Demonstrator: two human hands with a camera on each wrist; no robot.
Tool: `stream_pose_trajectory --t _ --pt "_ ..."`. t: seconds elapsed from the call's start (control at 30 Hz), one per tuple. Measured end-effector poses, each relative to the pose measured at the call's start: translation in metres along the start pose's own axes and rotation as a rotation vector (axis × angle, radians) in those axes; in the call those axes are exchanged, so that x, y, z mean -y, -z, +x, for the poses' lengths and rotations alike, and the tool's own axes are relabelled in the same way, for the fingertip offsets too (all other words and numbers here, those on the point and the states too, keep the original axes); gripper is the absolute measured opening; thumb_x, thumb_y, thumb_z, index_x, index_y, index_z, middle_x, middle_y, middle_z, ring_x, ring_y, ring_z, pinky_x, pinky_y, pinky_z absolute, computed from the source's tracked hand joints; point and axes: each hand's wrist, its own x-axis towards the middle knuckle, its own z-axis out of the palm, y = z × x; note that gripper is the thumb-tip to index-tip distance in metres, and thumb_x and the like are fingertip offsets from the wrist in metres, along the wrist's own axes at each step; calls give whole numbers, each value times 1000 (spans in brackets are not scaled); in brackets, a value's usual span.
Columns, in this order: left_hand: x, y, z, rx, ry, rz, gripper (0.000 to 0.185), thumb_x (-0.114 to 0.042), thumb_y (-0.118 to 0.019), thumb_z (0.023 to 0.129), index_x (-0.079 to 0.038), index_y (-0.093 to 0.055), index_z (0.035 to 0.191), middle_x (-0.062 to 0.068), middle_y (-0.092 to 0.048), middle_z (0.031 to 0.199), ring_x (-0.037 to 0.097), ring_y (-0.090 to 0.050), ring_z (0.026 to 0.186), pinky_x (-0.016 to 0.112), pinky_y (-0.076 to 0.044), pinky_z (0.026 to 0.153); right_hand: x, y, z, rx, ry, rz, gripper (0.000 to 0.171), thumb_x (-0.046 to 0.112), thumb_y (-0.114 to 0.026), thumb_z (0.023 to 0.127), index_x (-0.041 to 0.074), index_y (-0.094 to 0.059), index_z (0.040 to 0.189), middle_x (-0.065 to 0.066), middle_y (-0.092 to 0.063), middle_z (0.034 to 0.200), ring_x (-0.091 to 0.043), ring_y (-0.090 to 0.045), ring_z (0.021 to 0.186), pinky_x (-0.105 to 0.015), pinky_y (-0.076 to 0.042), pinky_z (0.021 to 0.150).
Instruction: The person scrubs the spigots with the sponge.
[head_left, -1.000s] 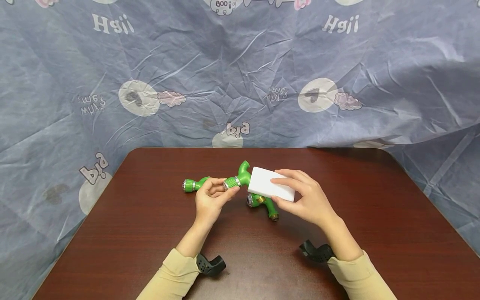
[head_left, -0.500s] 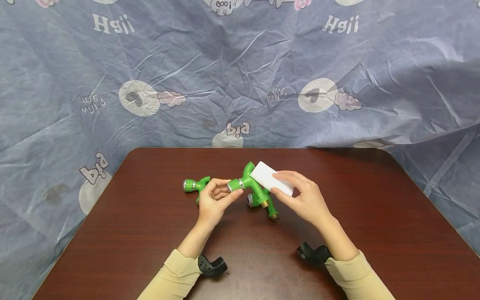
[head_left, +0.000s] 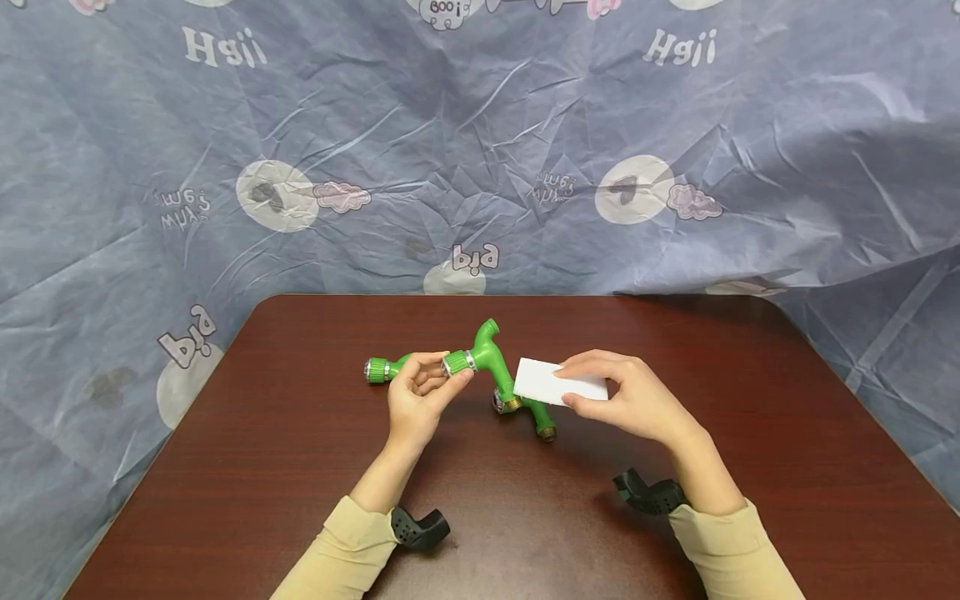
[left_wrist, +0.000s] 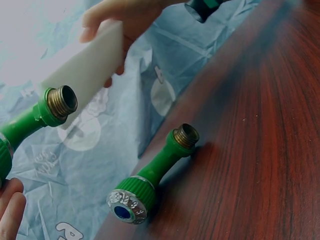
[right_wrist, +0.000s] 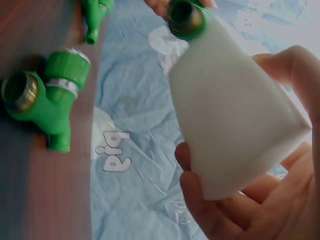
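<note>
My left hand [head_left: 420, 402] pinches the ribbed knob of a green tap [head_left: 491, 362], raised above the table, its curved spout upward and brass threaded end toward the lower right. In my right hand [head_left: 641, 398] is a white sponge block [head_left: 536, 382], gripped between thumb and fingers. The sponge's near end lies right beside the tap's body in the head view. In the right wrist view its corner overlaps the threaded end. A second green tap [head_left: 540, 419] lies on the table beneath the held one. Behind my left hand is a third tap [head_left: 377, 370], partly hidden.
A dark red-brown wooden table [head_left: 300, 467] carries the taps. Beyond its far edge hangs a wrinkled blue-grey printed cloth [head_left: 450, 192]. Each wrist wears a black curved camera mount [head_left: 422, 529] by a cream sleeve [head_left: 341, 546].
The tap tilted down and right, then my left hand shifted back left with it. My right hand has drawn the sponge rightward and lower, turning it closer to level.
</note>
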Motion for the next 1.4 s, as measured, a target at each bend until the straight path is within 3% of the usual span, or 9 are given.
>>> stream_pose_trajectory --t 0.17,0.3,0.47,0.73,0.9,1.1,1.23,1.4 --pt "1 -1 0 16 1 5 35 11 -72 74 16 -56 104 29 -62 89 12 -64 71 24 -55 66 1 -1 2 -105 -2 -28 34 16 -80 73 22 -70 105 7 -64 108 -8 -58 95 -17 -44 72" --pt "1 -1 -2 29 -1 10 34 10 -73 74 15 -57 104 30 -62 89 13 -64 71 24 -55 66 1 -10 4 -140 42 -39 37 17 -81 73 20 -69 108 3 -64 112 -11 -58 99 -18 -44 73" --pt "1 -2 -1 9 -30 -7 34 13 -72 74 17 -56 103 30 -62 89 11 -64 71 22 -54 66 2 -17 4 -128 94 -62 35 14 -80 71 18 -71 105 2 -64 110 -15 -60 96 -18 -45 74" --pt "25 6 5 -39 -44 -49 36 8 -75 73 10 -59 104 17 -65 88 11 -65 70 24 -55 65 0 -9 2 -78 119 -46 31 10 -78 69 17 -73 99 4 -64 104 -14 -60 92 -14 -42 78" --pt "27 4 5 -10 -57 -94 38 9 -73 74 11 -55 107 5 -63 89 12 -64 73 24 -55 65 -1 -4 3 -111 95 -77 34 13 -79 67 19 -70 99 5 -64 108 -12 -58 97 -16 -42 80" --pt "28 4 5 20 -71 -158 37 12 -68 77 8 -53 111 3 -59 90 12 -63 73 23 -55 63 0 -6 4 -150 100 -54 36 16 -80 68 19 -70 103 2 -62 113 -14 -56 104 -19 -41 84" --pt "30 4 5 56 -87 -111 39 9 -69 79 0 -59 115 3 -57 96 11 -61 78 21 -53 65 1 -8 5 -168 107 -50 37 17 -80 68 19 -71 104 2 -62 114 -15 -56 105 -19 -41 84" --pt "29 3 4 97 -106 -52 45 10 -70 78 6 -55 120 6 -54 99 12 -60 84 22 -53 70 1 -9 5 -170 107 -42 38 17 -81 69 19 -71 105 1 -62 114 -15 -56 105 -19 -41 84"
